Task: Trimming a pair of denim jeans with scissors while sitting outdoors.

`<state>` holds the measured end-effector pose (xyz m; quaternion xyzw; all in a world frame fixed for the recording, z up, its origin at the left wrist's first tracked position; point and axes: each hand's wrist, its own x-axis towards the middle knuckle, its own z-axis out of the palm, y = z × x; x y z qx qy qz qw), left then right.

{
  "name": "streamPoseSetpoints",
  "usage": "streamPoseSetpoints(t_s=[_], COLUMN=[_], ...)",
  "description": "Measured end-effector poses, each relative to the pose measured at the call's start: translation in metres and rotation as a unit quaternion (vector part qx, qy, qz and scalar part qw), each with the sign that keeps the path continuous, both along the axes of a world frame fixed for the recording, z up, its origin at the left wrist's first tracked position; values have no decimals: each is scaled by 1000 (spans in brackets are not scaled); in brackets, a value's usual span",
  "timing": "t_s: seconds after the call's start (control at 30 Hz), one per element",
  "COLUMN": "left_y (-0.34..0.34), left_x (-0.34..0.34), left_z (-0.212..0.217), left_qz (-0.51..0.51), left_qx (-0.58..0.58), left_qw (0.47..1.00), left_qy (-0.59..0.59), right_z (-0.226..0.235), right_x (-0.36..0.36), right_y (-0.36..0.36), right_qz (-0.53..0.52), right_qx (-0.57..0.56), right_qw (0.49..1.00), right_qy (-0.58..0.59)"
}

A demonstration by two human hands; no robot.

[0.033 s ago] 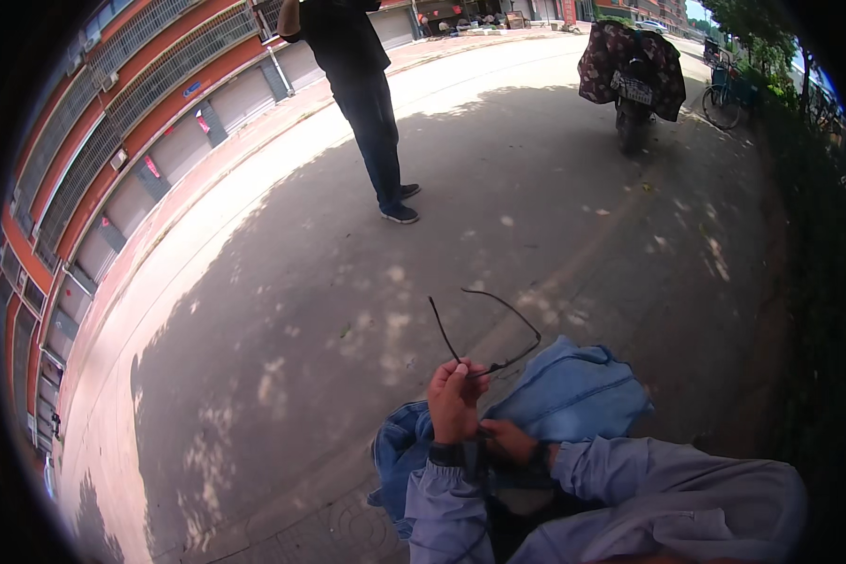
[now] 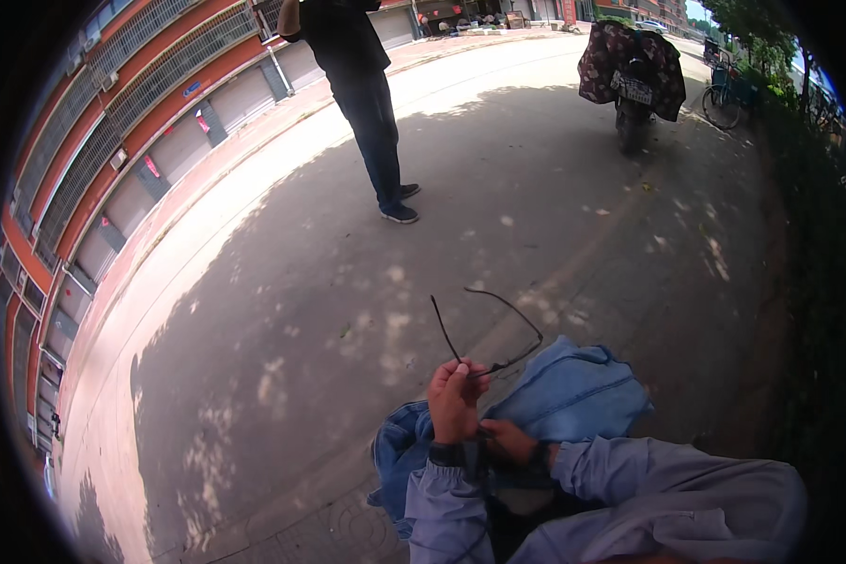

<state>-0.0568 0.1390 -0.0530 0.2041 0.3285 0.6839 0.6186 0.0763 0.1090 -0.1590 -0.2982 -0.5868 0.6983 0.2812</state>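
Observation:
In my left hand (image 2: 453,402) I hold a pair of thin dark-framed eyeglasses (image 2: 517,359), pinched at the near end. Both temples are unfolded and point away from me. Just below and to the right, my right hand (image 2: 510,440) is curled low over my lap, close to the left wrist. Its fingertips are partly hidden, and what they grip, if anything, cannot be made out. Dark bands circle both wrists. Under the hands are my legs in blue jeans (image 2: 573,390), and light grey-purple sleeves (image 2: 620,465) cover my forearms.
A person (image 2: 362,103) in dark clothes stands ahead on the shaded pavement (image 2: 282,310). Farther right is a parked scooter (image 2: 633,85) under a patterned cover, with a bicycle (image 2: 721,99) beyond. Hedges (image 2: 818,235) line the right; a shuttered building (image 2: 179,150) runs along the left.
The eyeglasses have shifted very slightly to the right in my left hand. Everything else looks the same.

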Motion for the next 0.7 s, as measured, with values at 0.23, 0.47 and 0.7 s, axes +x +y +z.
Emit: streamPoseSetpoints(t_s=[0.23, 0.47, 0.7], left_y=[0, -1, -2], left_x=[3, 6, 6], left_z=[0, 6, 6], left_qz=[-1, -3, -19], left_qx=[2, -8, -10], left_qw=[999, 999, 997], left_qy=[38, 44, 72], right_z=[-9, -29, -10], right_x=[-3, -10, -8], right_y=[-2, 6, 2], right_qz=[4, 41, 12], right_qx=[-56, -269, -161], right_qw=[998, 950, 983], right_qy=[31, 153, 91])
